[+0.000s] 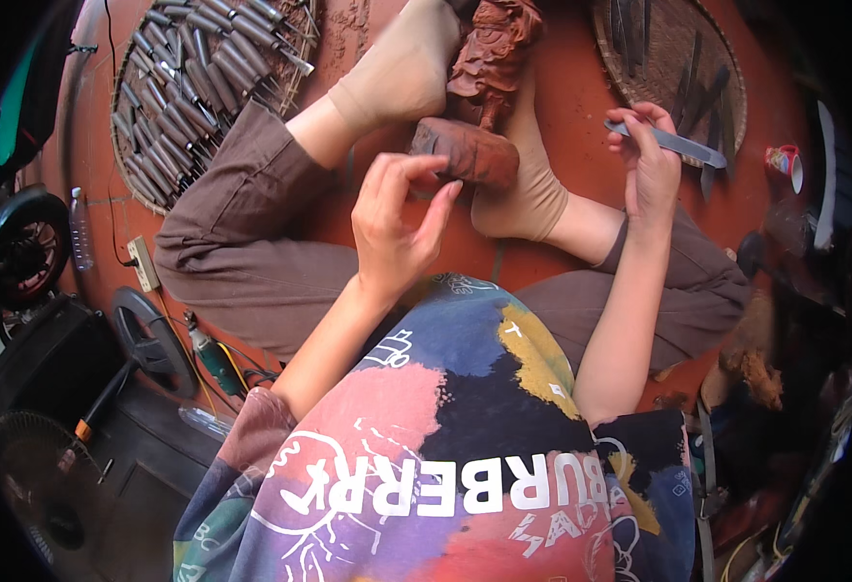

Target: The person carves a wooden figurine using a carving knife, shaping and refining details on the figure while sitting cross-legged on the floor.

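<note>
A carved reddish-brown wooden figure (pixel 492 58) lies between my socked feet, its thick rounded base (pixel 469 155) toward me. My left hand (pixel 394 218) is at the near left side of that base, fingers curved and the thumb apart from the forefinger, with nothing seen between them. Whether a fingertip touches the wood, I cannot tell. Off to the right, my right hand (pixel 651 170) is raised, its fingers closed round a slim grey knife-like tool (pixel 678 144). The tool's rounded end points right, over the floor beside a woven tray.
At the far left, a round woven tray (pixel 120 145) holds many wooden-handled carving tools (pixel 193 87). Another woven tray (pixel 731 48) at the far right carries dark flat files or blades (pixel 702 92). A power strip (pixel 143 264), a green power tool (pixel 214 361) and a red-and-white cup (pixel 785 167) stand about.
</note>
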Tool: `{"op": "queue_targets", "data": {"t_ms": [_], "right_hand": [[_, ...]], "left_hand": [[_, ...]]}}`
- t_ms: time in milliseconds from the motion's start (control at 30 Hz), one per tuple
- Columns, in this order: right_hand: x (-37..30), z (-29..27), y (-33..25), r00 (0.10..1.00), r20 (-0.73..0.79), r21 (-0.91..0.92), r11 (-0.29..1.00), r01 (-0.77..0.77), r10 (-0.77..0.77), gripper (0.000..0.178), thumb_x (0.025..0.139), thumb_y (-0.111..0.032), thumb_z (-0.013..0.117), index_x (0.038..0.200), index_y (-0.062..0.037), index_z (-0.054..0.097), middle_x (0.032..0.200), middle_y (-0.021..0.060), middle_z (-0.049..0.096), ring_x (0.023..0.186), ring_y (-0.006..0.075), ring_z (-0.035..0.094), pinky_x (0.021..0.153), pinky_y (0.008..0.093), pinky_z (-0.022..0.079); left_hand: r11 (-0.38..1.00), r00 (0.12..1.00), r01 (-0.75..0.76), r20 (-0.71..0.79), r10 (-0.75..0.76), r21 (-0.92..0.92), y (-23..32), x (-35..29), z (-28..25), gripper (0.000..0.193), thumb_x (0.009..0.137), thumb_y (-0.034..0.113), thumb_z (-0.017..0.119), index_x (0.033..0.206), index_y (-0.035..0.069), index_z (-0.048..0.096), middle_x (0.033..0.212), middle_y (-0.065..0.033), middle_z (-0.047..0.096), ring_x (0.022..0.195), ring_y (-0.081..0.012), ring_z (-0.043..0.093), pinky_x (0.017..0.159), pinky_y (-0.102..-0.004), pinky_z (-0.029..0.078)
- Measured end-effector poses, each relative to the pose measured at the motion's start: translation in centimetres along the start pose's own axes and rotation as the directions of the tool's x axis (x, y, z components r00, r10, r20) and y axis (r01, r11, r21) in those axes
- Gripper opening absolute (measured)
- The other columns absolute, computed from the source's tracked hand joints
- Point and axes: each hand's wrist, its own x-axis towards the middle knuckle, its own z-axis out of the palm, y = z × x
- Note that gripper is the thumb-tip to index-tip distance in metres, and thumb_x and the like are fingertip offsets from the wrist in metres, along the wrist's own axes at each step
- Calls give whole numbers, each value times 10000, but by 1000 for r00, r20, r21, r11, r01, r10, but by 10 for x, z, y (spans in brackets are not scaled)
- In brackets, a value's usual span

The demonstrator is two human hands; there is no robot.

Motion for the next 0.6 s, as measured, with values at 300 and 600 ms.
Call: {"op": "queue_targets", "data": {"t_ms": [300,600], "right_hand": [[-58,15,-36,993,62,-260,962,-80,99,99,1059,-123,510,1072,-29,481,1090,199,715,761,154,669,696,256,552],[-75,78,-51,967,252,-401,905,138,-35,143,1012,-56,598,1123,27,635,1124,83,664,873,126,678,773,264,559]], "left_hand": [[988,997,76,22,-74,-131,-11,-2,-6,318,805,32,809,1102,46,697,921,-73,598,788,-161,594,709,-288,498],[999,1000,-20,-21,19,-35,-12,0,-9,364,756,130,839,1086,76,695,1117,-113,619,1044,-311,590,898,-411,475]]}}
